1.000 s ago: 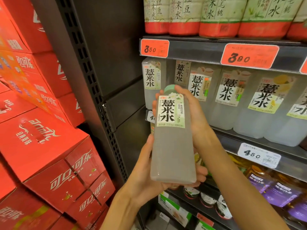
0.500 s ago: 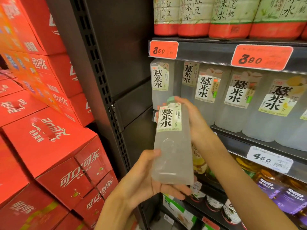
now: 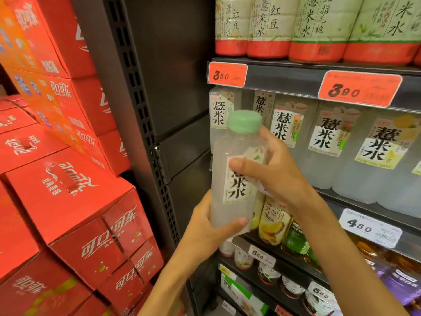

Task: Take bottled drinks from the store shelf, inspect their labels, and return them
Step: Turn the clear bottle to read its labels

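Observation:
I hold a clear bottle of cloudy white drink (image 3: pixel 230 197) with a green cap and a white label in black characters, upright in front of the shelf's left end. My left hand (image 3: pixel 205 233) grips its base, thumb across the front. My right hand (image 3: pixel 271 169) grips its upper half, thumb lying over the top of the label. Behind it on the middle shelf (image 3: pixel 355 201) stands a row of similar bottles (image 3: pixel 323 147).
Red cola cartons (image 3: pixel 75 201) are stacked close on the left. A dark perforated upright (image 3: pixel 145 124) frames the shelving. Green-and-red bottles (image 3: pixel 319 28) fill the upper shelf; juice bottles (image 3: pixel 275 220) and small jars sit below. Orange price tags (image 3: pixel 360 87) line the shelf edges.
The bottle has turned and tilted so its cap now shows toward me. My right thumb moved over the label. My left hand shifted from under the base to gripping round it.

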`<control>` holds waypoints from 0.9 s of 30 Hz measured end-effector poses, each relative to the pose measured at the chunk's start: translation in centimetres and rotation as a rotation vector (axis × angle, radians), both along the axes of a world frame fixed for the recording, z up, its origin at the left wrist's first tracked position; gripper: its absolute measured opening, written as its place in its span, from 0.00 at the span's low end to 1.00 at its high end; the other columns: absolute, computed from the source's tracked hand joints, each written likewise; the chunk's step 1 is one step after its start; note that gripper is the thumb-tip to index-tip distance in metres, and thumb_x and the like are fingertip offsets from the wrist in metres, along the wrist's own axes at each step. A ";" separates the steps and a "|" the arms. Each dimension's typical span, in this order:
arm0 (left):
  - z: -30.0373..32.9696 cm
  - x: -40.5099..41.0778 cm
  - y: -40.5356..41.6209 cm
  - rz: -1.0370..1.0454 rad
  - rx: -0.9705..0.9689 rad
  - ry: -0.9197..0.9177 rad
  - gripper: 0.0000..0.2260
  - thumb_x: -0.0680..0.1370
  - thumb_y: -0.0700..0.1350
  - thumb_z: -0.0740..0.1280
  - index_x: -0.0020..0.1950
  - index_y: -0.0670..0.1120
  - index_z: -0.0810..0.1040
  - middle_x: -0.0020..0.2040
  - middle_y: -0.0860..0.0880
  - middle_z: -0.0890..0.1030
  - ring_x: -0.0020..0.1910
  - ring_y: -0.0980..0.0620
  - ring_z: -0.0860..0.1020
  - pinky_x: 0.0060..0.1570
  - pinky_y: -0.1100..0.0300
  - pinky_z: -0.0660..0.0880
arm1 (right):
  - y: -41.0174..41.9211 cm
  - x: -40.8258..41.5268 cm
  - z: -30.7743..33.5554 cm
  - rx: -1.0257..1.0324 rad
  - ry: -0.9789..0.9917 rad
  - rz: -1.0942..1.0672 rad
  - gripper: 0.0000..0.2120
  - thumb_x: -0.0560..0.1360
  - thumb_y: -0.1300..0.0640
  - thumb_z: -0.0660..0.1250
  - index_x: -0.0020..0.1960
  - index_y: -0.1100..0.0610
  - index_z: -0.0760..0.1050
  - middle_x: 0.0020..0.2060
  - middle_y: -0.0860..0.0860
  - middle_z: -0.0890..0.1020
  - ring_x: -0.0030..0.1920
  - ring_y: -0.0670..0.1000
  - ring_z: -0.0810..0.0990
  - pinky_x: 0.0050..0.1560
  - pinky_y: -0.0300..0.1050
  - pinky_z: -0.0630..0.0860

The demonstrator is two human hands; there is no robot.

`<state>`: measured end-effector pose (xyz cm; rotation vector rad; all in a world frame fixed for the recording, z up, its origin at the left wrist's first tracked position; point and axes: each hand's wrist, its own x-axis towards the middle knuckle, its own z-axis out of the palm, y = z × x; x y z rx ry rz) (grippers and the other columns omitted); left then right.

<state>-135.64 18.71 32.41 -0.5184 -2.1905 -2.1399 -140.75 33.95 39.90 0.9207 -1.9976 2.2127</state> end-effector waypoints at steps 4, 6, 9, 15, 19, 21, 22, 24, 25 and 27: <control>-0.4 -0.1 0.2 0.072 -0.078 0.061 0.29 0.67 0.54 0.75 0.65 0.59 0.68 0.59 0.59 0.78 0.59 0.58 0.77 0.52 0.61 0.77 | 0.1 0.7 -0.1 -0.100 0.052 0.009 0.25 0.65 0.56 0.77 0.60 0.46 0.75 0.51 0.50 0.83 0.52 0.53 0.83 0.49 0.48 0.79; -0.1 -0.6 0.4 0.070 -0.062 0.080 0.27 0.68 0.48 0.76 0.64 0.59 0.70 0.58 0.59 0.79 0.58 0.58 0.78 0.50 0.65 0.76 | 0.1 1.0 0.0 -0.079 0.095 -0.001 0.25 0.65 0.59 0.77 0.60 0.46 0.76 0.51 0.49 0.82 0.53 0.52 0.82 0.49 0.46 0.79; 0.4 -1.6 0.4 0.077 -0.086 0.107 0.28 0.68 0.37 0.77 0.64 0.51 0.72 0.56 0.60 0.80 0.56 0.59 0.79 0.49 0.68 0.75 | 0.4 1.6 0.5 0.021 0.150 0.045 0.28 0.64 0.65 0.78 0.60 0.48 0.74 0.51 0.46 0.81 0.53 0.47 0.81 0.50 0.39 0.77; 0.9 -2.6 -0.4 0.168 -0.130 0.233 0.27 0.69 0.40 0.77 0.65 0.51 0.73 0.59 0.55 0.80 0.60 0.52 0.77 0.54 0.59 0.77 | 1.0 2.7 0.9 0.150 0.295 -0.010 0.29 0.62 0.65 0.78 0.59 0.57 0.71 0.53 0.50 0.78 0.56 0.46 0.78 0.54 0.37 0.74; 1.4 -2.9 -0.7 0.124 -0.181 0.224 0.27 0.69 0.38 0.76 0.65 0.51 0.74 0.59 0.53 0.80 0.59 0.52 0.78 0.54 0.54 0.79 | 0.7 3.3 1.0 0.142 0.335 0.012 0.29 0.61 0.65 0.78 0.58 0.54 0.71 0.53 0.48 0.78 0.56 0.45 0.77 0.54 0.36 0.73; 1.5 -2.7 -1.2 0.081 -0.172 0.221 0.26 0.67 0.41 0.78 0.62 0.52 0.76 0.57 0.53 0.81 0.58 0.52 0.79 0.55 0.58 0.77 | 1.0 3.2 1.2 0.112 0.300 0.027 0.29 0.62 0.64 0.79 0.59 0.52 0.72 0.52 0.47 0.79 0.54 0.45 0.78 0.51 0.36 0.74; 1.6 -2.4 -1.4 0.053 -0.141 0.211 0.25 0.66 0.43 0.79 0.60 0.55 0.77 0.57 0.53 0.82 0.58 0.52 0.79 0.54 0.61 0.77 | 1.2 3.1 1.4 0.085 0.272 0.042 0.28 0.62 0.63 0.79 0.59 0.51 0.73 0.52 0.46 0.79 0.54 0.45 0.79 0.50 0.37 0.75; 1.7 -1.9 -1.7 -0.029 -0.071 0.178 0.24 0.65 0.44 0.78 0.58 0.57 0.78 0.56 0.53 0.82 0.57 0.54 0.80 0.52 0.65 0.76 | 1.6 2.3 1.8 0.032 0.203 0.088 0.27 0.63 0.56 0.78 0.60 0.49 0.73 0.52 0.47 0.80 0.53 0.47 0.80 0.49 0.39 0.77; 1.7 -1.7 -1.6 -0.079 -0.040 0.152 0.24 0.65 0.44 0.77 0.59 0.56 0.78 0.57 0.53 0.82 0.58 0.53 0.79 0.53 0.64 0.76 | 1.7 1.7 1.8 0.003 0.160 0.126 0.28 0.63 0.53 0.78 0.61 0.50 0.73 0.54 0.48 0.80 0.54 0.48 0.80 0.49 0.42 0.78; 1.5 -1.3 -1.3 -0.167 0.004 0.100 0.23 0.68 0.47 0.76 0.62 0.53 0.77 0.59 0.51 0.81 0.59 0.51 0.79 0.53 0.62 0.76 | 1.3 0.7 1.6 -0.090 0.030 0.229 0.33 0.62 0.46 0.79 0.63 0.53 0.72 0.57 0.50 0.81 0.56 0.52 0.81 0.51 0.49 0.79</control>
